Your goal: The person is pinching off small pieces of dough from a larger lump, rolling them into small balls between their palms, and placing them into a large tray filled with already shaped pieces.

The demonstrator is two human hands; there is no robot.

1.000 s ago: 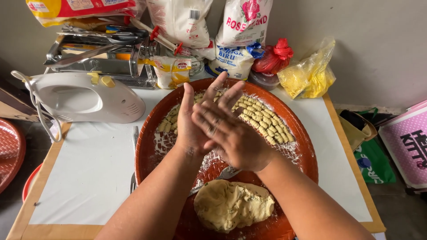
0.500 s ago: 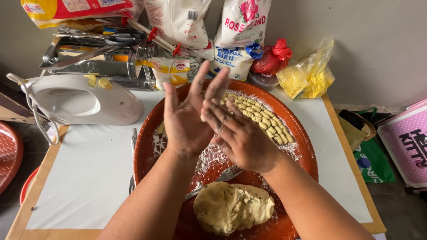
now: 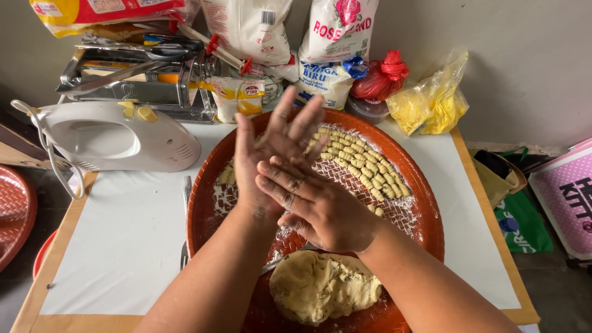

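My left hand (image 3: 271, 151) is raised over the round red-brown tray (image 3: 425, 203) with its fingers spread and pointing away from me. My right hand (image 3: 324, 209) lies flat across its palm, pressed against it. Whatever is between the palms is hidden. A lump of pale dough (image 3: 324, 287) sits on the near part of the tray, just below my wrists. Rows of small rolled dough pieces (image 3: 364, 163) lie on the floured far side of the tray.
A white hand mixer (image 3: 117, 139) lies to the left, with a metal pasta machine (image 3: 142, 80) behind it. Flour bags (image 3: 246, 24), a red bag (image 3: 382, 77) and a yellow bag (image 3: 431, 102) line the wall. A knife (image 3: 186, 203) lies beside the tray. A red woven tray (image 3: 12, 216) is at the far left.
My right hand has slid down and back across my left palm, its fingers turning from pointing away to pointing left. The left hand stays raised over the tray.
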